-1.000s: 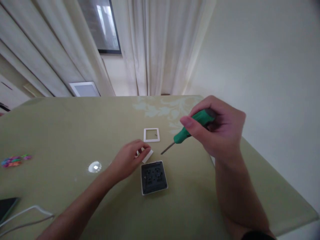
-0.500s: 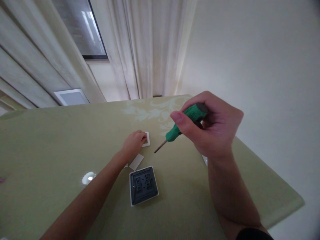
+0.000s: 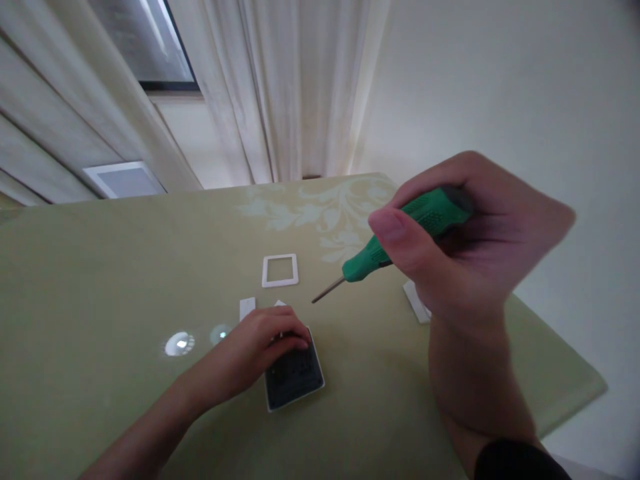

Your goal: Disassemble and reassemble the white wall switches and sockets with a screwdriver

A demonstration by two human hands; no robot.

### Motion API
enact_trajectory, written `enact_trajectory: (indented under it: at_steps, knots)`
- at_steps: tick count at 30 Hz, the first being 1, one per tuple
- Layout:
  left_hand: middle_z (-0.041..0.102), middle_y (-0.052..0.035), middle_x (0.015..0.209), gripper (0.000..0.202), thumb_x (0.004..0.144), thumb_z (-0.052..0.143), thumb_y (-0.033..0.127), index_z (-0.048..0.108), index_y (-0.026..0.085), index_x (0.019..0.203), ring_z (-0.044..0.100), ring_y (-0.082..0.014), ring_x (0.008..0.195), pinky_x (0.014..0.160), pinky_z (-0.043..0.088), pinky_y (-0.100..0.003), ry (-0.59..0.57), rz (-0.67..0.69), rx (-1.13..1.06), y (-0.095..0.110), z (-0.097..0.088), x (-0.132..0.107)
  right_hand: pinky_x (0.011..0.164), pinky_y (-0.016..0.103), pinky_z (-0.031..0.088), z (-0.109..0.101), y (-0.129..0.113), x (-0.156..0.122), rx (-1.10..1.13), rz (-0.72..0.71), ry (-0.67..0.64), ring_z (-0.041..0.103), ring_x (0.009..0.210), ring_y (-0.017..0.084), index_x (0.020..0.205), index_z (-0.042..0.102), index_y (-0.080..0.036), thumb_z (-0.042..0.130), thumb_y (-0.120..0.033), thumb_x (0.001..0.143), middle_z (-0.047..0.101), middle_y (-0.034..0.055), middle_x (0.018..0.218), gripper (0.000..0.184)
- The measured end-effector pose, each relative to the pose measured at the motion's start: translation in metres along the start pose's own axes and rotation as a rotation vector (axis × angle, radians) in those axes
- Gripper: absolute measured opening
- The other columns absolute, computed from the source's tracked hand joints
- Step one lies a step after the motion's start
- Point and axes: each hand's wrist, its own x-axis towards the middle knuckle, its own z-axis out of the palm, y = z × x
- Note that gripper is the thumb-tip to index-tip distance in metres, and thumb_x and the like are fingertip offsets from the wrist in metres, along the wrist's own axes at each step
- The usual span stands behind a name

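Note:
Gripped in my right hand is a screwdriver with a green handle. Its thin metal shaft points down and left, the tip in the air above the table. My left hand lies over the upper part of a square wall switch with a dark inner face and white edge. Its thumb and fingers close near the switch's top right corner; the fingertips are partly hidden. Beyond it lies a white square frame. A small white rectangular piece is beside the left hand; another white piece shows partly behind its fingers.
A green tablecloth with a pale leaf pattern covers the table. A white piece lies partly hidden behind my right wrist. Curtains and a window stand past the far edge, a pale wall to the right. Round light reflections shine on the left.
My left hand has left the white frame and come back toward me onto the wall switch. My right hand, still holding the screwdriver, has shifted to the right and closer.

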Motion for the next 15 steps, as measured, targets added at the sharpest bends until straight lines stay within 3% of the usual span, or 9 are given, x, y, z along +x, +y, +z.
enact_trajectory:
  at_steps: [4,11,15]
  knots:
    - [0.077,-0.0017,0.100,0.021,0.107,0.064,0.014,0.081,0.024,0.101,0.071,-0.0182,0.098,0.088,0.053,-0.028,-0.046,-0.001,0.024,0.001,0.008,0.002,0.047,0.033,0.030,0.004,-0.001,-0.002,-0.049,0.002,0.024,0.041,0.051,0.012,0.077,0.069,-0.024,0.093,-0.050,0.083,0.059,-0.0024,0.064,0.037]
    - [0.078,-0.0013,0.098,0.016,0.104,0.069,0.014,0.080,0.025,0.104,0.071,-0.0199,0.097,0.087,0.054,-0.031,0.004,0.020,0.131,0.004,0.013,0.003,0.051,0.037,0.035,0.007,-0.005,-0.003,-0.115,0.060,0.026,0.046,0.055,0.017,0.075,0.070,-0.027,0.093,-0.055,0.079,0.061,0.0008,0.063,0.037]
    - [0.078,-0.0024,0.097,0.015,0.105,0.068,0.014,0.079,0.024,0.104,0.069,-0.0221,0.095,0.083,0.053,-0.034,-0.022,0.076,0.262,0.009,0.015,-0.001,0.051,0.035,0.039,-0.003,-0.005,0.001,-0.165,0.030,-0.139,0.055,0.057,0.019,0.079,0.069,-0.026,0.094,-0.050,0.081,0.065,0.0016,0.066,0.035]
